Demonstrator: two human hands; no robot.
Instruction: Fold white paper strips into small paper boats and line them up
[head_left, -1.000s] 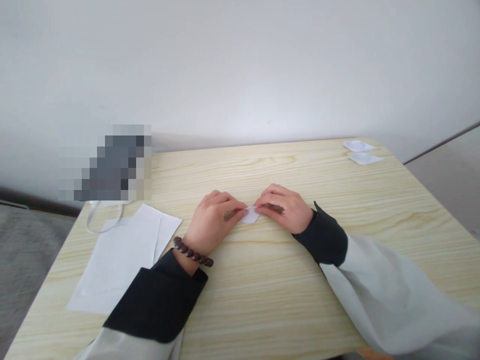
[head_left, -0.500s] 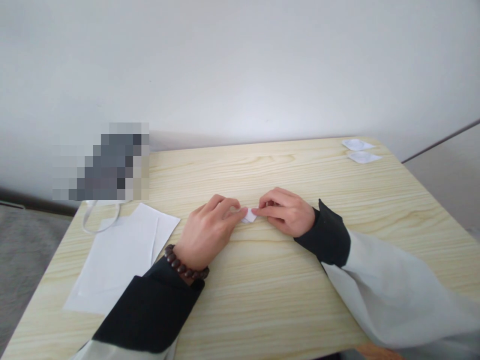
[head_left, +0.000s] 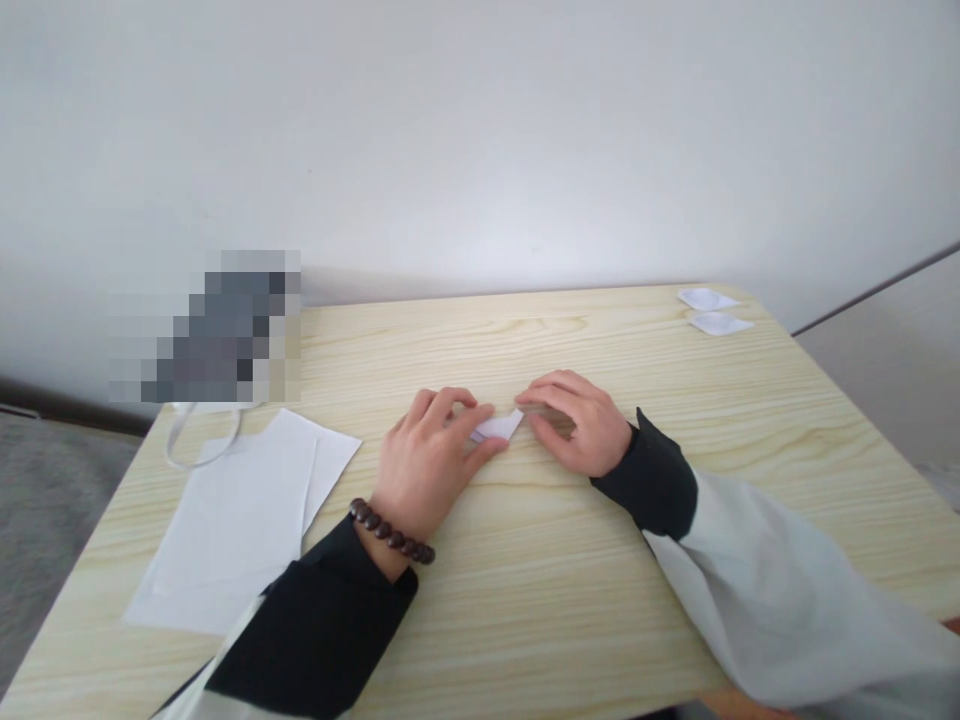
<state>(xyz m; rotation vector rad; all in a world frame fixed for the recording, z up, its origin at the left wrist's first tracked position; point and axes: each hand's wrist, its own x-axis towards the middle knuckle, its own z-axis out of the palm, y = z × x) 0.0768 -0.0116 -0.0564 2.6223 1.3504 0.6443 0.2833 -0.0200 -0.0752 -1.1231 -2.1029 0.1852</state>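
A small folded piece of white paper (head_left: 496, 427) lies on the light wooden table (head_left: 525, 600) between my two hands. My left hand (head_left: 429, 460), with a dark bead bracelet at the wrist, pinches the paper's left end with fingers curled. My right hand (head_left: 577, 423) presses down on the paper's right end with fingertips together. Both sleeves are black at the cuff and pale grey above.
White paper sheets (head_left: 232, 520) lie at the table's left, with a white loop of cord (head_left: 196, 440) behind them and a blurred-out object (head_left: 206, 325) at the back left. Two small folded white paper pieces (head_left: 712, 310) sit at the far right corner. A white wall stands behind.
The small paper now shows longer and flatter between my hands. My left fingers have shifted along it and my right hand presses its right end.
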